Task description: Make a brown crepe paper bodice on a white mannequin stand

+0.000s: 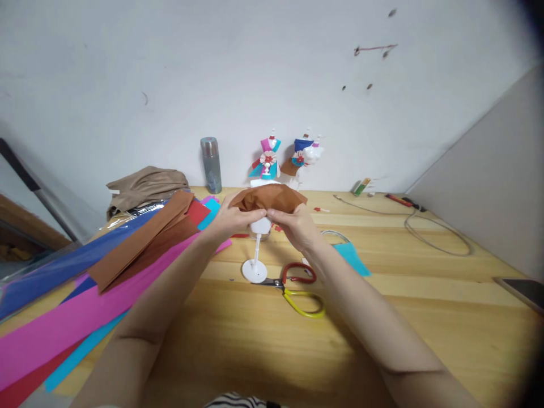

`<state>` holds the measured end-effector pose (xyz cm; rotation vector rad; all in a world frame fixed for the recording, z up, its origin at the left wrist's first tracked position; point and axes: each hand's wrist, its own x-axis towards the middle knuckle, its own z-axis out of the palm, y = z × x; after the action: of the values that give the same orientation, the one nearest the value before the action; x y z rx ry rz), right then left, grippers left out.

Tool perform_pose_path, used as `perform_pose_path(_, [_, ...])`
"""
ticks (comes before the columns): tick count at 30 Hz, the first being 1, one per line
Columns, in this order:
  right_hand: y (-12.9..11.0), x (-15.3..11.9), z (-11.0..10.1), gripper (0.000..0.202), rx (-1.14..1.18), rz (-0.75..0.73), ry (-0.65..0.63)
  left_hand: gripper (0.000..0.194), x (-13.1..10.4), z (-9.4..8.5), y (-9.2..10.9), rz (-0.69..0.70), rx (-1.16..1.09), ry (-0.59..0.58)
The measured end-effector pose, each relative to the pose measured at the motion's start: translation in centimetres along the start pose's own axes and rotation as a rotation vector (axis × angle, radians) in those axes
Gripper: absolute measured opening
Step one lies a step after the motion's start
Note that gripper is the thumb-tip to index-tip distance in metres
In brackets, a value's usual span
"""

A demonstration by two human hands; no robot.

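Brown, soft-looking sheet is spanning left to right between the left hand and right hand, both holding its near edge in closed pinches, thumbs almost meeting, neither hand clearly nearer, while the white stand is rising beneath it from the table.
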<state>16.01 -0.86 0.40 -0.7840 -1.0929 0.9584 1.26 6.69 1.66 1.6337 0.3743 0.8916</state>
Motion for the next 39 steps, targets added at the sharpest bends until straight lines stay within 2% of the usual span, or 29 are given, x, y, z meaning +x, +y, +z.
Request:
perform_pose_path(6, [0.5, 0.2, -0.2, 0.039, 0.047, 0.007, 0.036, 0.046, -0.1, -0.1, 0.5, -0.026, -0.050, 0.019])
perform_pose_path(12, [0.4, 0.5, -0.6, 0.047, 0.142, 0.106, 0.108, 0.061, 0.0, -1.5, 0.7, -0.047, -0.060, -0.019])
perform_pose_path(16, [0.1, 0.8, -1.1, 0.050, 0.138, 0.079, 0.116, 0.077, 0.4, -2.4, 0.5, -0.065, -0.127, 0.052])
perform_pose_path(19, [-0.1, 1.1, -1.5, 0.057, 0.138, 0.059, 0.131, 0.082, 0.4, -2.7, 0.9, -0.063, -0.034, 0.134])
perform_pose_path(21, [-0.2, 1.2, -1.6, 0.057, 0.133, 0.051, 0.140, 0.079, 0.2, -2.7, 1.6, -0.037, 0.066, 0.166])
perform_pose_path(25, [-0.1, 1.2, -1.7, 0.058, 0.136, 0.049, 0.128, 0.049, -0.2, -2.0, 2.6, -0.005, 0.087, 0.047])
perform_pose_path(27, [-0.1, 1.2, -1.6, 0.057, 0.140, 0.051, 0.109, 0.039, -0.3, -1.6, 2.6, -0.031, 0.053, 0.038])
perform_pose_path(33, [0.0, 1.0, -1.5, 0.053, 0.120, 0.042, 0.090, 0.035, -0.1, -1.3, 2.4, -0.134, 0.031, 0.117])
perform_pose_path(39, [0.2, 0.9, -1.3, 0.053, 0.128, 0.051, 0.107, 0.035, -0.6, -1.0, 3.5, -0.128, 0.099, 0.062])
